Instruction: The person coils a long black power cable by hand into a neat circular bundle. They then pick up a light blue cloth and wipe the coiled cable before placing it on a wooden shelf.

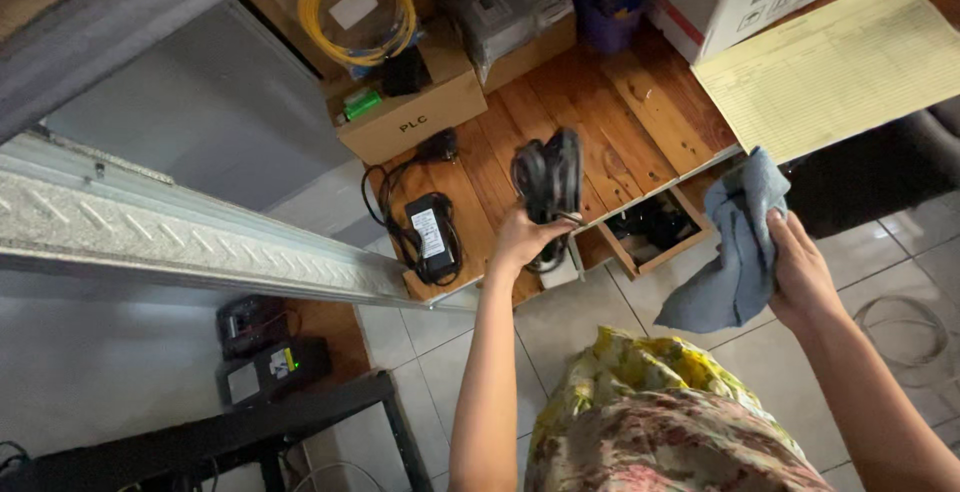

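Black cable bundle (547, 177) is held up over the wooden table (620, 142), long axis roughly upright — left hand (520, 242) grips it from below, fingers closed round its base. Right hand (800, 272) is well apart, clutching a blue cloth (735, 252); a black adapter (430, 237) lies left of the bundle.

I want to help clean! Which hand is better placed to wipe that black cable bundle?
Probably the right hand: it holds the blue-grey cloth, close beside the black coiled cable bundle. The left hand is busy holding that bundle up.
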